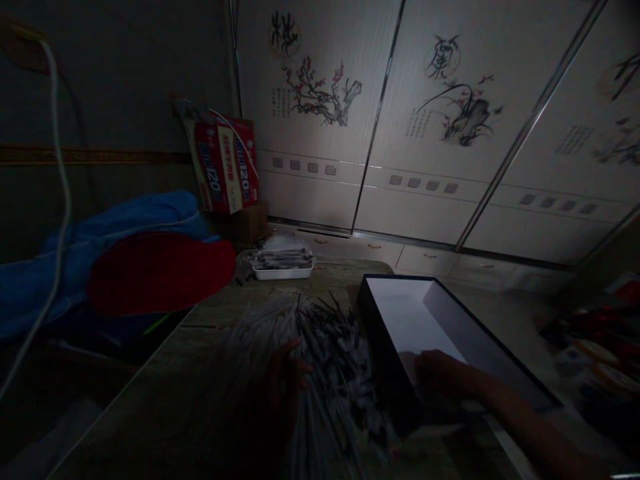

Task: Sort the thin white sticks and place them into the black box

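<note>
It's dim in here, with 2 hands at work over the table [150, 397]. The left hand [287, 377], fingers apart and slightly bent, is between the thin pale sticks [250, 340] on its left and the thin dark sticks [333, 353] on its right; I can't tell whether it holds any. The right hand [440, 370] curls inside the open box [425, 320], a blurred pale thing [409, 365] at its fingers, perhaps gripped; I can't tell.
</note>
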Available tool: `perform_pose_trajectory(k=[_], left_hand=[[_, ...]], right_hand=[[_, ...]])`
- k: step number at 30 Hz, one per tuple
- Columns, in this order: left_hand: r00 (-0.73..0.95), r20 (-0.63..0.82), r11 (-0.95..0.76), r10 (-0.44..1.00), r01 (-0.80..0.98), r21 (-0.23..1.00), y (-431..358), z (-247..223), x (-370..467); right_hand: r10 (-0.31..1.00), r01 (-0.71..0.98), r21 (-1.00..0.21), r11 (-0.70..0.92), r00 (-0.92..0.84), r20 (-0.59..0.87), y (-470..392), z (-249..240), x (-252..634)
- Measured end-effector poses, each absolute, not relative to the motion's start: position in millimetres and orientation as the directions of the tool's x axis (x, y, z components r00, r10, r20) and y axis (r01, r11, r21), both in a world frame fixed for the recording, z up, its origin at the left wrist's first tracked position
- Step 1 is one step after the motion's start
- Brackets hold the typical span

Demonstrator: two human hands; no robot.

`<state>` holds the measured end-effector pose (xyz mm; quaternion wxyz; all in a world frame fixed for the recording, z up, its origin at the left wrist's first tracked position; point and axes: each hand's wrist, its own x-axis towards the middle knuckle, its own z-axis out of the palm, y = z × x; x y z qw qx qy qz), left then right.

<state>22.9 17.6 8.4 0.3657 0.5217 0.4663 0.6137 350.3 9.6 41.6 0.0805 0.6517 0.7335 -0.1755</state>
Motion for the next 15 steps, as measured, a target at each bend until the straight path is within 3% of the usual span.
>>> perform_pose_trajectory(k=[6, 10, 12, 14, 15], left_hand=[[-0.159, 0.297, -0.299, 0.942, 0.013, 0.954, 21.1, 5.9, 17.6], [-0.148, 0.342, -0.347, 0.928, -0.005, 0.938, 21.6, 3.9, 16.8], [-0.143, 0.357, -0.361, 0.923, -0.005, 0.933, 20.0, 4.2, 17.2], [-0.13, 0.348, -0.349, 0.929, 0.012, 0.937, 17.6, 5.7, 17.2], [-0.125, 0.339, -0.339, 0.932, 0.026, 0.94, 16.5, 6.8, 16.8]], right_hand=[[0.96, 0.973, -0.212, 0.09, -0.142, -0.243, 11.7, 40.5, 352.4], [0.997, 0.961, -0.265, 0.073, -0.069, 0.026, 4.7, 74.6, 335.2], [0.986, 0.926, -0.361, 0.111, -0.058, 0.156, -10.1, 95.5, 310.7], [0.969, 0.748, -0.631, 0.206, -0.066, 0.239, -30.1, 103.3, 277.5], [0.972, 0.693, -0.688, 0.215, -0.083, 0.219, -40.1, 99.4, 259.7]])
